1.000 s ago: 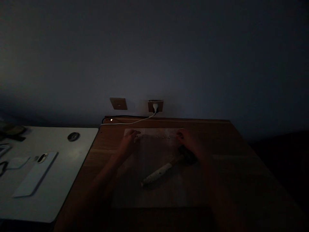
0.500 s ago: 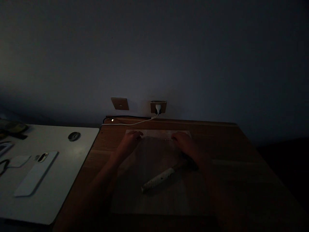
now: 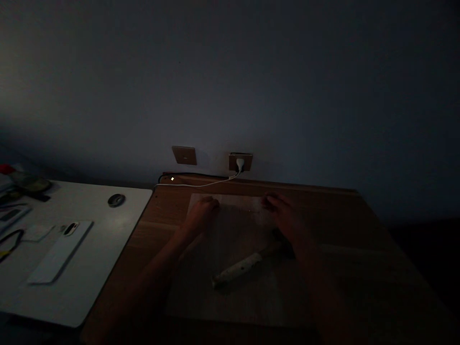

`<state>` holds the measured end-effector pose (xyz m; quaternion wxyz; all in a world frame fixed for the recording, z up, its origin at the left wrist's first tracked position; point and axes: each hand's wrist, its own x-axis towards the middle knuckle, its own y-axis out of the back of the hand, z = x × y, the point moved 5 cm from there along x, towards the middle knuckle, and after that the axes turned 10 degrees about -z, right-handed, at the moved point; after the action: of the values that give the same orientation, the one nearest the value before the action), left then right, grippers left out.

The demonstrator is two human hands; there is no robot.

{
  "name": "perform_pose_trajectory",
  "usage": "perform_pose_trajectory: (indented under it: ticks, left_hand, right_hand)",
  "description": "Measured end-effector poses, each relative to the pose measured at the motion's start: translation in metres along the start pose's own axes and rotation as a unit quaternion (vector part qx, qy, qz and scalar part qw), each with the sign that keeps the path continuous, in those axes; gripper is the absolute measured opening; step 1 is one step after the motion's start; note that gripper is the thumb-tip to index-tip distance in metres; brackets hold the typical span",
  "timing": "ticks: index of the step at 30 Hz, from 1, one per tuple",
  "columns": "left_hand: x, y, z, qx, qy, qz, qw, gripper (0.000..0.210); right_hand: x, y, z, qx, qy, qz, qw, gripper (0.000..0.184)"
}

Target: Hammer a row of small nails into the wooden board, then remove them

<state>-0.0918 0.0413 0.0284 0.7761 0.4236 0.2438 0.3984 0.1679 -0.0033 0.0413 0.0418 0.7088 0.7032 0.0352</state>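
Note:
The light is dim. My left hand [image 3: 204, 211] is at the far left part of a thin pale board [image 3: 219, 304], its fingers curled and closed; what they hold, if anything, is hidden. At the board's far right edge my right hand [image 3: 278, 206] has its fingers drawn together, and I cannot make out anything in them. Between the hands lie thin, faintly glinting bits [image 3: 249, 211], too small to name. A hammer [image 3: 237, 270] with a pale, worn grip lies slantwise on the board, its dark head partly behind my right forearm.
Under the board is a wooden table [image 3: 341, 220] against the wall. A white plug [image 3: 240, 164] sits in the wall socket, its cable along the table's back edge. The white table [image 3: 108, 244] at left bears a phone [image 3: 61, 254], a tape roll [image 3: 116, 200] and other items.
The view has shifted slightly, moving everything a little to the right. My left hand's fingers have curled in more. My right hand has drawn slightly away from the glinting bits. The hammer lies still.

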Motion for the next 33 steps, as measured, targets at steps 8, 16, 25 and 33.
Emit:
perform_pose_trajectory:
  ticks: [8,16,25,33]
  left_hand:
    - [0.009,-0.006,-0.011,-0.5,0.115,0.08,0.855,0.027]
    - [0.001,-0.025,-0.015,-0.503,0.14,0.01,0.853,0.015]
    - [0.012,-0.019,0.005,-0.008,0.006,-0.05,0.999,0.022]
    - [0.013,-0.012,0.015,0.066,0.032,-0.044,0.996,0.01]
  right_hand:
    - [0.006,-0.022,0.006,-0.178,-0.053,-0.068,0.98,0.031]
    - [0.012,-0.046,0.016,-0.443,-0.062,-0.159,0.88,0.012]
    - [0.008,-0.049,0.013,-0.493,-0.024,-0.196,0.848,0.022]
    - [0.021,-0.034,0.009,-0.272,-0.041,-0.13,0.953,0.007]
